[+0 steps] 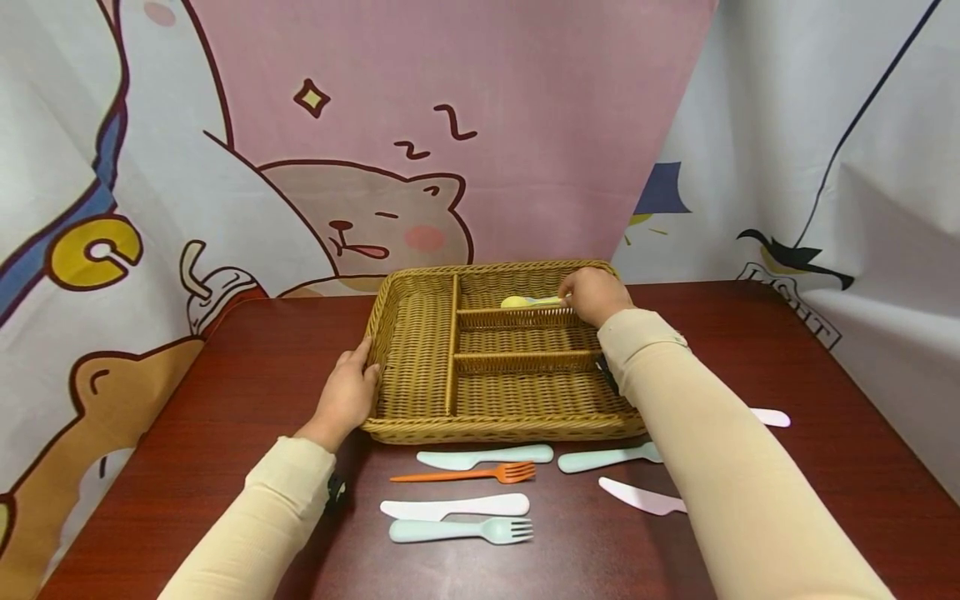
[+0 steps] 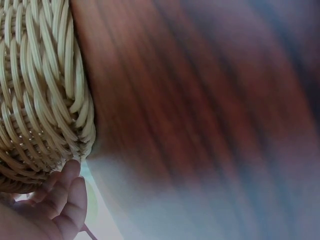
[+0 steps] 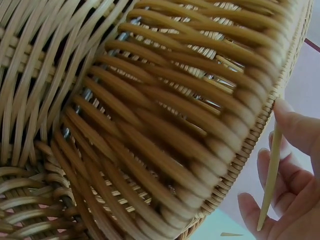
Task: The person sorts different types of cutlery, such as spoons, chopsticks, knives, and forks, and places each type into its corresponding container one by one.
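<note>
A wicker basket (image 1: 452,358) with several compartments stands on the table. My left hand (image 1: 347,396) holds it by its left side; in the left wrist view the fingers (image 2: 70,195) lie against the woven outer wall. Over the basket's back right compartment, my right hand (image 1: 596,296) pinches a yellow spoon (image 1: 514,302) by its handle, the bowl pointing left. Something pale blue shows just behind the spoon, too small to tell. In the right wrist view the thin yellow handle (image 3: 272,170) runs between thumb and fingers, beside the wicker.
In front of the basket lie a mint knife (image 1: 487,456), an orange fork (image 1: 465,475), a white knife (image 1: 453,506) and a mint fork (image 1: 461,531). Farther right are a mint utensil (image 1: 607,458) and a pale pink knife (image 1: 641,497), both partly hidden by the right sleeve, and a white handle (image 1: 771,417).
</note>
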`<act>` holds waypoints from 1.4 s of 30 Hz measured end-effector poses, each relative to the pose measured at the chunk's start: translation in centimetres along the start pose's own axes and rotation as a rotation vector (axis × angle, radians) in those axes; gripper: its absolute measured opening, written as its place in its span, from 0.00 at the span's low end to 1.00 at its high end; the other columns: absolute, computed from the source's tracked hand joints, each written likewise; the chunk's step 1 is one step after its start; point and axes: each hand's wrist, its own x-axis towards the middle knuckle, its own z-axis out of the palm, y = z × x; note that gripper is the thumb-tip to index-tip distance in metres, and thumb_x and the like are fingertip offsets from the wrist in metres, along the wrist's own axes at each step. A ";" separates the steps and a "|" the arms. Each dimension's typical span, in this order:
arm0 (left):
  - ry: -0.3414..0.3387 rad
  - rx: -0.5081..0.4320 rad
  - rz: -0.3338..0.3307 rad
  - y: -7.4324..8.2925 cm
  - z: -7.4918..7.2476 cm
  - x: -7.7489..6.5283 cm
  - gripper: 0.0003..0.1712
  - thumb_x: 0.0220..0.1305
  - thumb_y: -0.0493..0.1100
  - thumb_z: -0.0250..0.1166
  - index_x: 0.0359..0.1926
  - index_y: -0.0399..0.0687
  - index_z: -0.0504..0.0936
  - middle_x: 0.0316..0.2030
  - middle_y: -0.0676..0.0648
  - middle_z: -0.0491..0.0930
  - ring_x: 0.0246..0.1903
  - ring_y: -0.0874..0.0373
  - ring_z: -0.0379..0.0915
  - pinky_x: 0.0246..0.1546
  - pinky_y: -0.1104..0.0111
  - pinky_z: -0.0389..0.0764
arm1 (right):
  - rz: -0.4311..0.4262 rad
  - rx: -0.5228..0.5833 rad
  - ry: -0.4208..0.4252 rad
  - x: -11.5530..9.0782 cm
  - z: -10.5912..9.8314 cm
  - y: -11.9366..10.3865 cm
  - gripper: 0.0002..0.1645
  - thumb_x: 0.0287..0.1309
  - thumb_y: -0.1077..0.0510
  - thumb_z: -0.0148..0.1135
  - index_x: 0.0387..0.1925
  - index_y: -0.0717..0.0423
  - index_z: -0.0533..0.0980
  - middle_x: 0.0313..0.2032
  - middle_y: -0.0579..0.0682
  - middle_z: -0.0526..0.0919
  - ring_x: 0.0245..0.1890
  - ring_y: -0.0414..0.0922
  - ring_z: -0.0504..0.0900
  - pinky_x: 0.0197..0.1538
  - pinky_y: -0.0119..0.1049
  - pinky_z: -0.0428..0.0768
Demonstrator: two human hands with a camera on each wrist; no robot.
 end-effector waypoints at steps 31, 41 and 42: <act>-0.007 -0.002 0.004 0.0 0.0 -0.1 0.32 0.77 0.42 0.44 0.76 0.40 0.47 0.65 0.30 0.59 0.61 0.36 0.63 0.59 0.46 0.67 | -0.083 0.550 0.113 -2.6 -2.4 3.0 0.20 0.67 0.56 0.59 0.58 0.59 0.76 0.56 0.61 0.77 0.53 0.56 0.76 0.51 0.51 0.75; -0.004 0.004 0.011 0.0 0.0 -0.1 0.32 0.77 0.41 0.45 0.76 0.39 0.47 0.64 0.30 0.60 0.60 0.35 0.64 0.59 0.46 0.67 | -0.044 0.581 0.157 -5.5 -4.1 4.4 0.25 0.65 0.51 0.61 0.59 0.60 0.75 0.54 0.62 0.79 0.52 0.54 0.76 0.50 0.46 0.74; -0.002 0.004 0.011 0.0 -0.1 -0.1 0.32 0.77 0.41 0.44 0.76 0.39 0.47 0.64 0.29 0.60 0.61 0.35 0.64 0.59 0.46 0.66 | -0.037 0.579 0.158 -5.7 -4.2 4.6 0.25 0.65 0.51 0.61 0.59 0.60 0.75 0.55 0.62 0.79 0.53 0.53 0.76 0.50 0.45 0.74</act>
